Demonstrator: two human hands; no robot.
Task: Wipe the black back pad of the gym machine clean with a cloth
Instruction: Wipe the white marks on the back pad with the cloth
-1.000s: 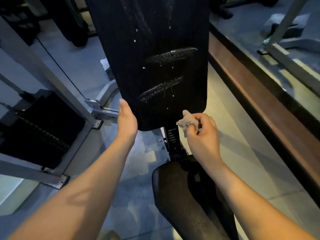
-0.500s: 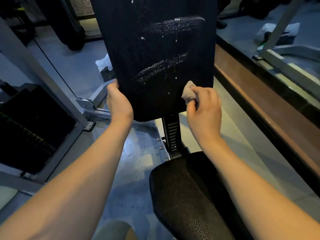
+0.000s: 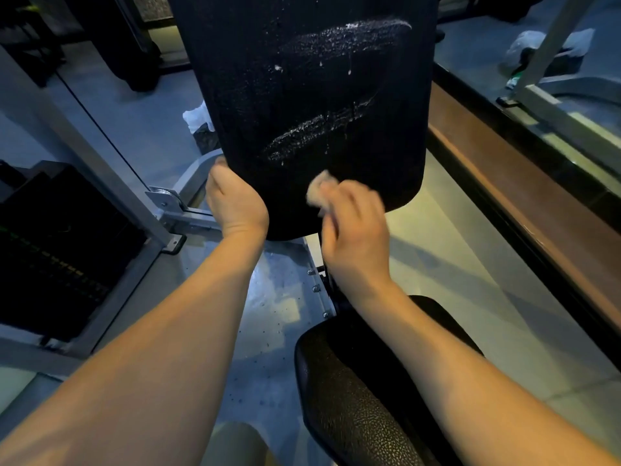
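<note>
I had my left hand (image 3: pixel 235 203) wrapped round the lower left edge of the black back pad (image 3: pixel 319 95), which stood upright in front of me above the textured black seat (image 3: pixel 363 398). My right hand (image 3: pixel 356 230), blurred in the picture, had its fingers bunched on a small pale cloth (image 3: pixel 317 191) and held it against the pad's face near the bottom edge, just right of the left hand. Two slanted whitish streaks (image 3: pixel 346 38) with small drips lay across the pad above the cloth, one high up and one just over it.
</note>
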